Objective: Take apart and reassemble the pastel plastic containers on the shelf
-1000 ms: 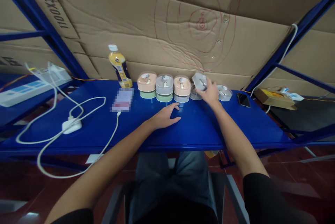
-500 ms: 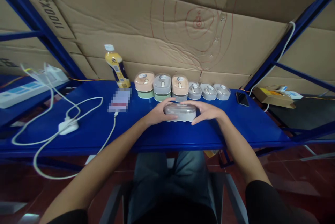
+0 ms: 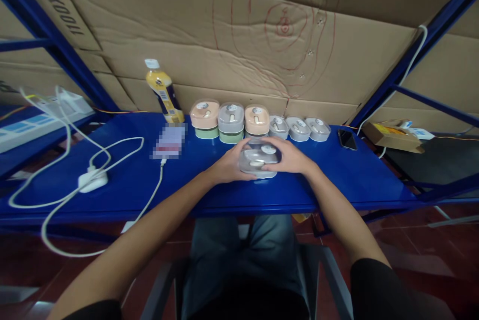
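Observation:
Between my hands is a grey lidded box point(image 3: 258, 157) with a clear domed cover, a round sticker and a small pale latch on top. My left hand point(image 3: 234, 162) wraps its left side, and my right hand point(image 3: 294, 157) grips its right side with the thumb on the cover. The box is tilted so its top faces me. Right behind it stand stacked boxes: a peach one over green point(image 3: 204, 116), a grey one over green point(image 3: 231, 120) and another peach-topped one point(image 3: 257, 119). Single grey boxes point(image 3: 298, 129) stand to their right.
A yellow drink bottle point(image 3: 164, 93) stands at the back left near a blurred-out item point(image 3: 169, 141) with a cable. A white charger point(image 3: 93, 179) and looped cords lie left. A dark phone point(image 3: 347, 139) and an opened carton point(image 3: 392, 136) are at right. Cardboard point(image 3: 168, 25) lines the back.
Both hands have tipped the grey box so that its top now shows. My right thumb has moved from the side onto the cover. The view has shifted slightly.

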`<state>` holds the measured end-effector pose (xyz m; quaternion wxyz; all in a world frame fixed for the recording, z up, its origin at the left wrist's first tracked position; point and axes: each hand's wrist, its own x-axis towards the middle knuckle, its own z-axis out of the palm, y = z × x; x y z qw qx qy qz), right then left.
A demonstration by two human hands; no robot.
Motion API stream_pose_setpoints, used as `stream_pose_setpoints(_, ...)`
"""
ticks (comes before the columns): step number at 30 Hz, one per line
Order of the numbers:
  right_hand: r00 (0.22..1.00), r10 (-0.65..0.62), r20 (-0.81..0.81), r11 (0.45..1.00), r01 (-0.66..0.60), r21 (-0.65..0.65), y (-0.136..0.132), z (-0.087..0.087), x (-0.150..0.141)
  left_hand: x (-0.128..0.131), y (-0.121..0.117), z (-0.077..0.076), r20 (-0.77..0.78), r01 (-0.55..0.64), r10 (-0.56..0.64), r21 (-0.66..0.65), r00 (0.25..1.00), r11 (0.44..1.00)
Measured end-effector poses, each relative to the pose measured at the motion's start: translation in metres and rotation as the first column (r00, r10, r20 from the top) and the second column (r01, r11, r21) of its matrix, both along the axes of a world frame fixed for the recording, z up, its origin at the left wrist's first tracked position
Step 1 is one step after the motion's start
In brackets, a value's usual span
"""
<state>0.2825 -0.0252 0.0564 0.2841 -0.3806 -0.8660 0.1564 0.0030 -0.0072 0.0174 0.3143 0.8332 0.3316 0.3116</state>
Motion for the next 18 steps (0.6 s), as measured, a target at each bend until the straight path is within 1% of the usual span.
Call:
stream_pose_setpoints(2, 0.997, -0.048, -0.054, 0.998, 0.046, -0.037, 0.003, 0.008, 0.02, -0.002, -0.001, 0.0, -0.026, 0.026, -0.024, 0.056, 0.999, 0.998)
stream_pose_setpoints(4, 0.992, -0.104, -0.077, 0.986, 0.092, -0.141, 0.006, 0.013, 0.04, -0.003, -0.002, 0.0, -0.051, 0.081, -0.075, 0.127, 0.996, 0.989)
stream_pose_setpoints(7, 0.981, -0.177, -0.075, 0.939, 0.145, -0.313, 0.011, 0.012, 0.061, -0.002, -0.005, -0.001, -0.072, 0.143, -0.132, 0.191, 0.989, 0.971)
stream_pose_setpoints(9, 0.976, -0.2, -0.081, 0.914, 0.156, -0.374, 0.014, 0.008, 0.066, -0.001, -0.006, 0.0, -0.087, 0.149, -0.133, 0.203, 0.987, 0.968)
stream_pose_setpoints(11, 0.975, -0.201, -0.093, 0.906, 0.149, -0.397, 0.015, 0.005, 0.066, -0.002, -0.005, 0.003, -0.09, 0.122, -0.105, 0.199, 0.99, 0.973)
stream_pose_setpoints(13, 0.973, -0.193, -0.127, 0.911, 0.13, -0.39, 0.015, 0.005, 0.064, -0.007, 0.0, 0.006, -0.069, 0.058, -0.045, 0.192, 0.997, 0.98)
stream_pose_setpoints(16, 0.963, -0.195, -0.188, 0.937, 0.126, -0.327, 0.014, 0.008, 0.063, -0.021, 0.012, 0.011, -0.013, -0.068, 0.072, 0.21, 0.997, 0.975)
stream_pose_setpoints(18, 0.96, -0.203, -0.195, 0.946, 0.141, -0.292, 0.015, 0.009, 0.064, -0.03, 0.02, 0.013, -0.005, -0.133, 0.137, 0.223, 0.991, 0.966)
